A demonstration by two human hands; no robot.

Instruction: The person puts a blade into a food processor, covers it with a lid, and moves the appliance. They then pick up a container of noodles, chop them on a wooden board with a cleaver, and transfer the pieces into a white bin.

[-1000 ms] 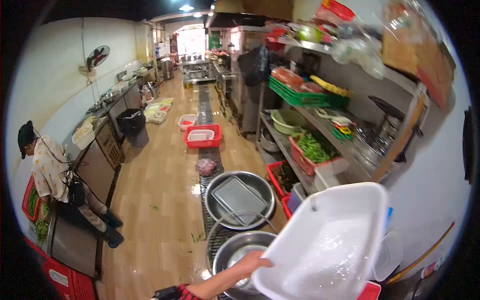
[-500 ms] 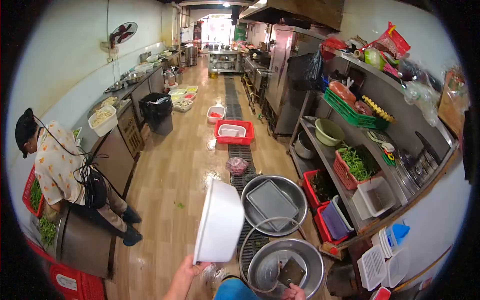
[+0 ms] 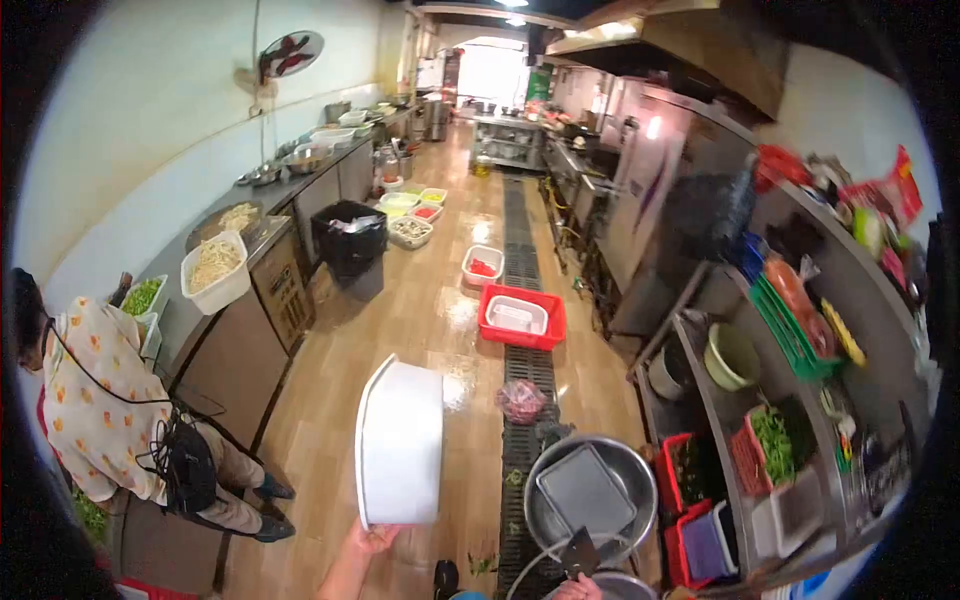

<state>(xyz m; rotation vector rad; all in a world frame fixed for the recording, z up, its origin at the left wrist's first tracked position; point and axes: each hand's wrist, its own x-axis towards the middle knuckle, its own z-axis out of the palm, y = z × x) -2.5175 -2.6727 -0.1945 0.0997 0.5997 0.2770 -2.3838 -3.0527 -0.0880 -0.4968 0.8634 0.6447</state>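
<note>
My left hand [image 3: 372,540] grips a white plastic tub [image 3: 402,445] by its lower edge and holds it tipped on its side above the floor. The tub's opening faces left, so its inside is hidden. In my right hand [image 3: 580,588] is a cleaver [image 3: 578,553] with a dark, broad blade, pointing up and away from me. Behind the blade stands a large steel basin [image 3: 533,492] with a grey rectangular tray [image 3: 585,490] in it. A second steel basin [image 3: 625,588] lies below my right hand, mostly cut off. A pale hose [image 3: 522,574] curves beside them.
A co-worker [image 3: 115,405] stands at the left counter. Ahead on the floor are a pink bag [image 3: 522,400], a red crate [image 3: 555,325] with a white tub, and several food containers. A black bin [image 3: 350,240] stands left; shelves [image 3: 690,345] line the right. The floor [image 3: 310,440] shines.
My view has shifted, so the room sits further right and the basins lower. The white tub has swung left and more upright. The cleaver has come up from the near basin, blade upward.
</note>
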